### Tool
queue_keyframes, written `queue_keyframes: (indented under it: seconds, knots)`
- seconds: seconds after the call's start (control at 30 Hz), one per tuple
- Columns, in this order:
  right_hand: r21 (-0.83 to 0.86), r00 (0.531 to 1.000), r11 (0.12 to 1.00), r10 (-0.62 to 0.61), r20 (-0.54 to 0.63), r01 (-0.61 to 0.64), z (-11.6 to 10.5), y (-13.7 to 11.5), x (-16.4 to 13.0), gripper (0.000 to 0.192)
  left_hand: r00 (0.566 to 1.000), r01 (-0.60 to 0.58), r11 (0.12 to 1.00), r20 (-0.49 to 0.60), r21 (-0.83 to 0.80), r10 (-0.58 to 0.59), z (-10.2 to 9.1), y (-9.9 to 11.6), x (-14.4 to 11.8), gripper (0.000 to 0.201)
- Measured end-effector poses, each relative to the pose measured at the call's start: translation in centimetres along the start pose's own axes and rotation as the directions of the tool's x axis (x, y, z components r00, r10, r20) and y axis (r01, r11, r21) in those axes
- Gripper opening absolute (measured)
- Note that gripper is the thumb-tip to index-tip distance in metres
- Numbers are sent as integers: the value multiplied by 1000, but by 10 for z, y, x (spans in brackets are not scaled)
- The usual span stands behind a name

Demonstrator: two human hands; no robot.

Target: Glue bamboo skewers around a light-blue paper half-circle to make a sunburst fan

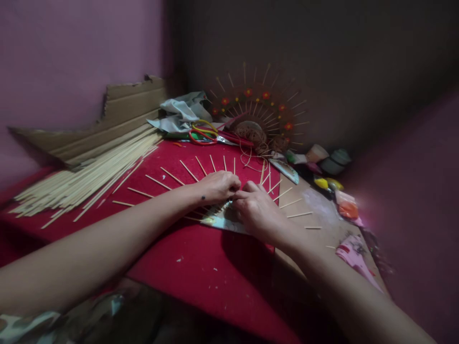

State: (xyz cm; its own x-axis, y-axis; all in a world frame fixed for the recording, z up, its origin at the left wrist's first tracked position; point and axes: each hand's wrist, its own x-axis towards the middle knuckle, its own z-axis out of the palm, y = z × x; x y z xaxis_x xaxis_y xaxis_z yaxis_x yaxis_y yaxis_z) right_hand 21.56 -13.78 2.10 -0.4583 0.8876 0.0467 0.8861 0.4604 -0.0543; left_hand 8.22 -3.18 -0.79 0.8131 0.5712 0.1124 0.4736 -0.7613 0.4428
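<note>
A: Surroundings, left to right?
B: One torn brown corrugated-cardboard sheet (125, 112), at the far left. One heap of thin pale wooden sticks (96, 169), loose, lying lengthwise in front of it on the red-covered bench (201, 277). One crumpled pale grey-blue sheet (186, 112), material unclear. One pair of scissors with red and yellow handles (218, 138), just in front of that.
A: Centre back and right?
B: One half-round stick ornament with red-orange flowers (265, 95), dim. Brown twine in tangled lumps (249, 131), before it, a loose loop trailing near the nearer sticks. One dim grey round tub (335, 161); one small yellow item (322, 183); one orange item in clear wrapping (347, 209); one pink packet (355, 255), near the right edge.
A: Obstructions?
B: The left forearm (118, 258) crosses the left spokes; the right forearm (319, 253) passes over the right side.
A: Main piece?
B: One flat fan of pale wooden spokes on a whitish half-round base (225, 223), mid-bench, straight edge toward the person. Left spokes singly spaced; a few right of the top bunched or crossing; the rightmost over the tan surface (297, 184).
A: Hands?
B: Left hand (220, 186) and right hand (260, 205) meet at the fingertips above the base, fingers bent. Whether anything is pinched there, cannot tell.
</note>
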Motion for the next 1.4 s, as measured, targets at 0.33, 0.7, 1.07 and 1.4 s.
queue_keyframes:
  seconds: [0.33, 0.7, 1.07, 1.4]
  knots:
    - [-69, 909, 990, -139, -393, 122, 7, -23, -52, 20, 992, -76, 997, -99, 3, 76, -7, 1, -7, 10]
    - [22, 793, 999, -22, -609, 44, -8, 34, -98, 20, 958, 221, 975, -183, -28, -222, -15, -3, 5, 20]
    - [198, 570, 972, 236, -787, -130, -2, 59, -115, 19, 886, 415, 869, 98, 270, -453, 7, 42, 128, 37]
    - [191, 524, 970, 241, -817, -150, -4, 69, -120, 29, 712, 594, 715, 174, 369, -681, -3, 66, 152, 38]
